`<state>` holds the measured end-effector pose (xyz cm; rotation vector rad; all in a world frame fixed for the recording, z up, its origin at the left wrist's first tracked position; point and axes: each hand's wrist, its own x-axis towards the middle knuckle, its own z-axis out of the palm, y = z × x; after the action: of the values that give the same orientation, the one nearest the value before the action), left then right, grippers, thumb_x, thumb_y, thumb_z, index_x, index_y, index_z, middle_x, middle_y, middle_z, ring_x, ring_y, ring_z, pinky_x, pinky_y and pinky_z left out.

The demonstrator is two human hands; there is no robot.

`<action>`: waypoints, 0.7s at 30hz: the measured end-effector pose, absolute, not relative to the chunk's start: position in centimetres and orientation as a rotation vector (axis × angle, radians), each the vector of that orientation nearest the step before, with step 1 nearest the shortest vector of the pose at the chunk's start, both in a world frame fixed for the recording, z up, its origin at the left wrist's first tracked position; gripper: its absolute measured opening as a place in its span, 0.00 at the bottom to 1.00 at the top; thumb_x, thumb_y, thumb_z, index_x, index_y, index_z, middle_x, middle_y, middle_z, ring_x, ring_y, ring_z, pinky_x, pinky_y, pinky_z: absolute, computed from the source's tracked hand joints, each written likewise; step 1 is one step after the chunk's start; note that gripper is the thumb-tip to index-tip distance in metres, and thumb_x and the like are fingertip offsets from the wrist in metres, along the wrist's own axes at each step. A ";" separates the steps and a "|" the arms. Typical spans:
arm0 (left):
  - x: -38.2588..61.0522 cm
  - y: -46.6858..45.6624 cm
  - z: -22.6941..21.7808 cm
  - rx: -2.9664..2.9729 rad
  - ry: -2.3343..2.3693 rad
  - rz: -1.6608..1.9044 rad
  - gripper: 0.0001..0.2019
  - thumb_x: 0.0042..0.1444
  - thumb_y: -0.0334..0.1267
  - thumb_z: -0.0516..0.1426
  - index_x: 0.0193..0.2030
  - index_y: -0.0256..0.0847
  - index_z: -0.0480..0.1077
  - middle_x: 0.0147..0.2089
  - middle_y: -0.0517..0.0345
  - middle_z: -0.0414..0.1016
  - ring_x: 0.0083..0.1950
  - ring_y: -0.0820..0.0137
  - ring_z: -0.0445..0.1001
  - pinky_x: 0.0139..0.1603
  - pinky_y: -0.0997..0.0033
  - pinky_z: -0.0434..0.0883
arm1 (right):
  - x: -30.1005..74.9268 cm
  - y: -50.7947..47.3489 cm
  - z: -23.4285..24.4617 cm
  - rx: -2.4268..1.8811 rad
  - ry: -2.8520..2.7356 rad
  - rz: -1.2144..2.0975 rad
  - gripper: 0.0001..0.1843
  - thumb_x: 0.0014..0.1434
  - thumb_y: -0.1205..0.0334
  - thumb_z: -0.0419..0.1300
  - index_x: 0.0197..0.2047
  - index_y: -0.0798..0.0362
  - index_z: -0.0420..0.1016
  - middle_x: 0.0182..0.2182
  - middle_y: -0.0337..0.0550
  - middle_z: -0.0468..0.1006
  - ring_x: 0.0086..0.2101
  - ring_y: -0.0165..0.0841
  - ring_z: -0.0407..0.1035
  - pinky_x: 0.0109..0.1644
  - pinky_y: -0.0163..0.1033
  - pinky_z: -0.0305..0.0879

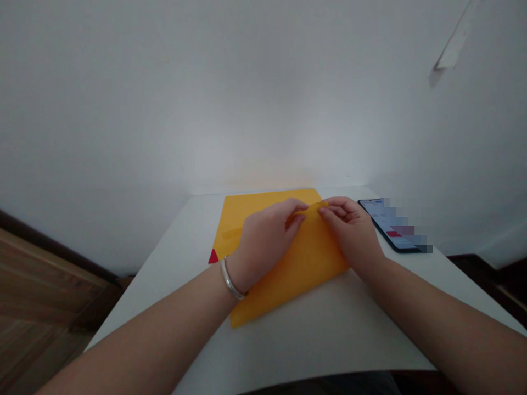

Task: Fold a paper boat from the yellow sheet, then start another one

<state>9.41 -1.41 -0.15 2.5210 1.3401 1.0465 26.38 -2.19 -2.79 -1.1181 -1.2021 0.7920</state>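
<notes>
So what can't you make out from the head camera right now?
In the head view:
The yellow sheet where it is gripped: the left hand and right hand cover it, so the exact grip is hidden.
The red piece: the sheet covers all but one corner, so its shape is unknown.
The phone: pixelated blocks cover much of its screen, so it cannot be read.

I count one left hand, one right hand, one yellow paper sheet, one red paper corner, one silver bangle, one smartphone, one white table.
</notes>
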 end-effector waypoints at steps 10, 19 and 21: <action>8.7 -0.9 0.3 2.560 1.380 0.950 0.13 0.60 0.36 0.53 0.50 0.49 0.71 0.45 0.63 0.78 0.42 0.67 0.76 0.42 0.69 0.70 | 27.1 -1.8 -2.8 -1.232 -1.098 0.769 0.11 0.51 0.52 0.61 0.34 0.47 0.66 0.24 0.38 0.77 0.24 0.32 0.70 0.23 0.35 0.63; 5.5 1.3 0.8 2.345 1.394 0.843 0.12 0.56 0.42 0.55 0.43 0.47 0.77 0.39 0.61 0.80 0.37 0.67 0.76 0.39 0.70 0.70 | 29.9 -0.1 -4.7 -1.283 -1.025 0.778 0.13 0.51 0.50 0.60 0.37 0.46 0.64 0.22 0.35 0.75 0.18 0.31 0.67 0.17 0.34 0.57; 4.9 1.6 0.8 2.241 1.362 0.774 0.15 0.54 0.43 0.55 0.47 0.46 0.76 0.38 0.60 0.80 0.30 0.69 0.74 0.30 0.73 0.69 | 30.3 0.0 -4.9 -1.308 -0.996 0.760 0.13 0.51 0.51 0.60 0.36 0.47 0.65 0.21 0.36 0.74 0.19 0.32 0.67 0.18 0.35 0.58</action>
<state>4.90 1.63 0.76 2.2413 1.3618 0.7739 30.34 0.01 -4.86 -1.3076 -0.9956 0.7599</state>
